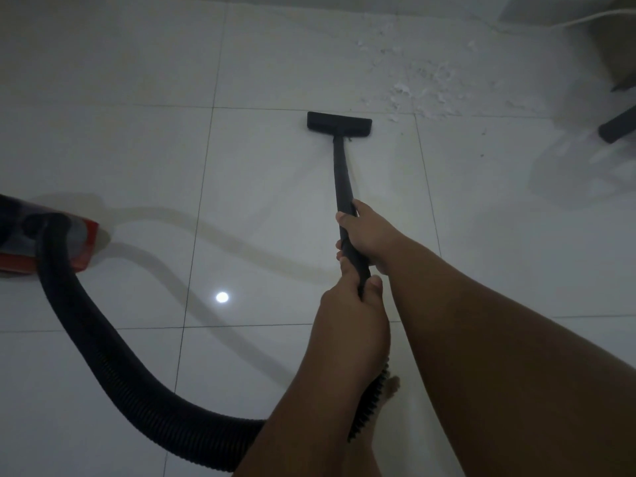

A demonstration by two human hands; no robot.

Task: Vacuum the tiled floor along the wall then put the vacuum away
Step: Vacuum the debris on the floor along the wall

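The nozzle [339,123] sits flat on the floor [137,149], its front edge just short of a grout line. The debris [423,87], a scatter of pale flakes, lies beyond the nozzle and to its right, with the nearest bits just beside its right end. The wand [342,173] runs from the nozzle back toward the person. The right hand [370,235] wraps the wand nearer the nozzle. The left hand [351,311] grips it just behind, thumb lying along the tube. Both hands are closed fully round the wand. The hose [103,339] loops from behind the hands to the canister [44,242], well left of the nozzle. The step in hand appears to be the pass into the debris. Keep the nozzle flat, steer it forward and right in overlapping strokes, and go slowly so flakes are drawn in, not pushed ahead. Mind the hose slack and the dark leg [616,127] far right of the nozzle.
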